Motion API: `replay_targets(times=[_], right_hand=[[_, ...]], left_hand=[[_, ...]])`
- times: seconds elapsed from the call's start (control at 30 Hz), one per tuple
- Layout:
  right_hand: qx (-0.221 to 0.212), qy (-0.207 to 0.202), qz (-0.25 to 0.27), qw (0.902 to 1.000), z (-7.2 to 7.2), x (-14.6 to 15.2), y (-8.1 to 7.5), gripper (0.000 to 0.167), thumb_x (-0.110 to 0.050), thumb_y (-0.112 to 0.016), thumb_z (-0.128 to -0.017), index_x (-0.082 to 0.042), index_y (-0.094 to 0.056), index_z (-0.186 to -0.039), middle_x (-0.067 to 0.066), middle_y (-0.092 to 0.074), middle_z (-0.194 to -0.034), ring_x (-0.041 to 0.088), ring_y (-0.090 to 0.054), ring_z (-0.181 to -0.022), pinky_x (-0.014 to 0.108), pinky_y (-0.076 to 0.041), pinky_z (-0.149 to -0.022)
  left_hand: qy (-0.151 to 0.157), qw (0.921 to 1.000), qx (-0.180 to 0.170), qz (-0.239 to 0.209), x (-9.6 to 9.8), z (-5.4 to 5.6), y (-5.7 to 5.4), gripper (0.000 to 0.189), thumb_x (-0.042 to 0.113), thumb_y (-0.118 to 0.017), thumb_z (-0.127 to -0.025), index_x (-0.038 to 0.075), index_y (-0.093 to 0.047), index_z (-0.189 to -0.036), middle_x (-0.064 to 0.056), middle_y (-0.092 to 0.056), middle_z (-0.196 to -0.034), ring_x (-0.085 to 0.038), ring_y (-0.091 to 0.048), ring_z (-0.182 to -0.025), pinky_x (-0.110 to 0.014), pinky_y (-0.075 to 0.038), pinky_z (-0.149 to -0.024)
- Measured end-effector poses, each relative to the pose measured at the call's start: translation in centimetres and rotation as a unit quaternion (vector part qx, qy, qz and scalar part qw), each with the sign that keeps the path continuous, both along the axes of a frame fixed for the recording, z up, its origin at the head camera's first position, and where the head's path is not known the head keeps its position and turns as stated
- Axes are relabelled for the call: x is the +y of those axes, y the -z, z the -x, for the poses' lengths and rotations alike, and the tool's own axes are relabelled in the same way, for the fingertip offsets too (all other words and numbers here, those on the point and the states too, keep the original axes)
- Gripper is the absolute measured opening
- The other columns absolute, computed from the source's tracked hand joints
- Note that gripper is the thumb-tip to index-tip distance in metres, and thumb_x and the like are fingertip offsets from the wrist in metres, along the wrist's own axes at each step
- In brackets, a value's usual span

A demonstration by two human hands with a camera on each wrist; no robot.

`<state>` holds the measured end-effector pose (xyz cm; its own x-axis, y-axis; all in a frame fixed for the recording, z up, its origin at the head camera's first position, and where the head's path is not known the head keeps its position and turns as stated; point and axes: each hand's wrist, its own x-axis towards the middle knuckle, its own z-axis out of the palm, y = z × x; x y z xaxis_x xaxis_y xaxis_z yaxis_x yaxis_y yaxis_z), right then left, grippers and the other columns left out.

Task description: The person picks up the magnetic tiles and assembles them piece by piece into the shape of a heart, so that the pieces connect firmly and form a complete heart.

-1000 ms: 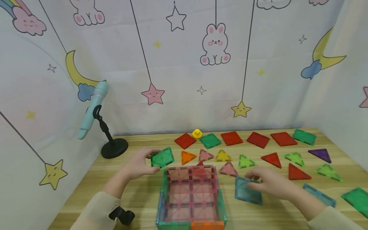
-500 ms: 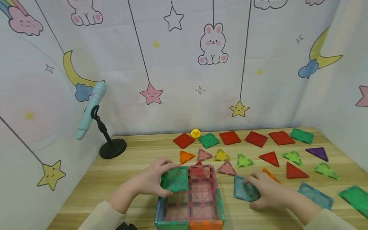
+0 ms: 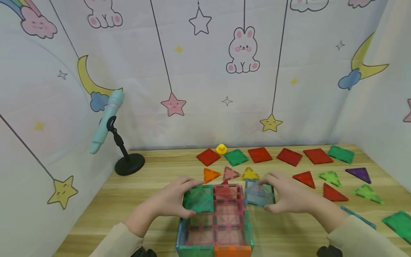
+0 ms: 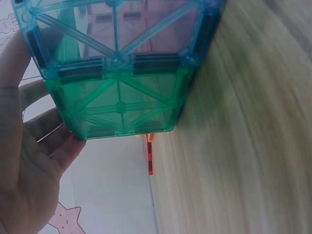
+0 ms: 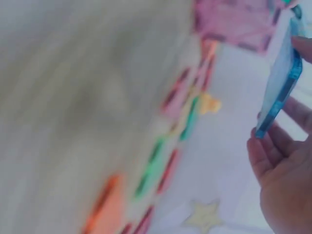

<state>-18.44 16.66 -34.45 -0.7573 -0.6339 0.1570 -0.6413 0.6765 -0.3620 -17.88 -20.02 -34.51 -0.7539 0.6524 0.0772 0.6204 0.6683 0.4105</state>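
Observation:
An open-topped box of see-through magnetic tiles (image 3: 228, 220) stands in front of me, with pink, green, blue and orange walls. My left hand (image 3: 174, 198) holds a green square magnetic tile (image 3: 199, 198) flat over the box's back left corner, thumb at the near edge and fingers at the far one. To the right of the box, my right hand (image 3: 287, 194) pinches a blue square magnetic tile (image 3: 257, 192) by its edges. The right wrist view shows that blue tile (image 5: 280, 83) raised off the table between thumb and fingers.
Red and green square tiles (image 3: 260, 154) lie along the back, with a yellow toy duck (image 3: 221, 149) among them. Several triangle tiles (image 3: 303, 178) are spread behind and right. A green tile (image 3: 399, 225) lies far right. A microphone stand (image 3: 130, 164) stands back left.
My left hand brought the green tile right and onto the box's back left corner. My right hand picked the blue tile off the table and carried it left toward the box.

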Motion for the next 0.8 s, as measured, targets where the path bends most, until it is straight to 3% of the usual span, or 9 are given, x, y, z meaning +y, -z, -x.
replay_targets(times=[0.17, 0.27, 0.43, 0.6, 0.8], right_hand=[[-0.02, -0.058, 0.0, 0.9981, 0.9, -4.6, -0.8, 0.049, -0.032, -0.073, -0.074, -0.015, -0.055, -0.116, 0.0, -0.047, -0.113, 0.017, -0.042, -0.094, 0.037, -0.041, -0.075], [-0.026, -0.086, -0.014, 0.9959, 1.1, -6.6, -0.8, 0.048, -0.03, -0.071, -0.073, -0.016, -0.054, -0.116, 0.0, -0.045, -0.115, 0.019, -0.04, -0.101, 0.038, -0.041, -0.079], [-0.066, -0.077, -0.009, 0.9948, 1.1, -6.9, -0.4, 0.053, -0.034, -0.071, -0.078, -0.015, -0.051, -0.123, 0.004, -0.042, -0.128, 0.024, -0.038, -0.119, 0.046, -0.04, -0.091], [-0.106, -0.031, 0.037, 0.9932, 0.8, -2.9, -0.1, 0.066, -0.046, -0.068, -0.082, -0.01, -0.047, -0.133, 0.014, -0.04, -0.135, 0.033, -0.042, -0.12, 0.053, -0.04, -0.091], [-0.113, 0.073, -0.043, 0.9899, 1.1, 7.2, 1.2, 0.059, -0.046, -0.07, -0.079, -0.008, -0.056, -0.123, 0.017, -0.05, -0.125, 0.039, -0.047, -0.112, 0.055, -0.043, -0.085]], left_hand=[[0.0, 1.0, 0.001, 0.0, 0.1, 0.0, -0.1, 0.075, 0.034, -0.076, -0.074, 0.018, -0.044, -0.14, -0.002, -0.044, -0.131, -0.019, -0.042, -0.115, -0.046, -0.042, -0.091], [-0.001, 1.0, 0.001, -0.003, 0.1, -0.1, -0.1, 0.075, 0.034, -0.075, -0.074, 0.019, -0.044, -0.14, -0.002, -0.044, -0.132, -0.02, -0.042, -0.117, -0.046, -0.042, -0.092], [0.001, 0.9999, 0.006, -0.009, 0.2, -0.1, -0.1, 0.074, 0.034, -0.075, -0.074, 0.018, -0.044, -0.14, -0.002, -0.045, -0.133, -0.02, -0.042, -0.118, -0.046, -0.041, -0.093], [-0.002, 0.9999, -0.002, -0.011, 0.0, -0.2, 0.0, 0.074, 0.034, -0.075, -0.074, 0.018, -0.044, -0.14, -0.003, -0.044, -0.134, -0.021, -0.042, -0.12, -0.046, -0.041, -0.094], [0.001, 1.0, -0.006, -0.007, 0.1, 0.0, 0.0, 0.074, 0.035, -0.075, -0.075, 0.018, -0.043, -0.141, -0.004, -0.044, -0.135, -0.023, -0.042, -0.12, -0.048, -0.041, -0.094]])
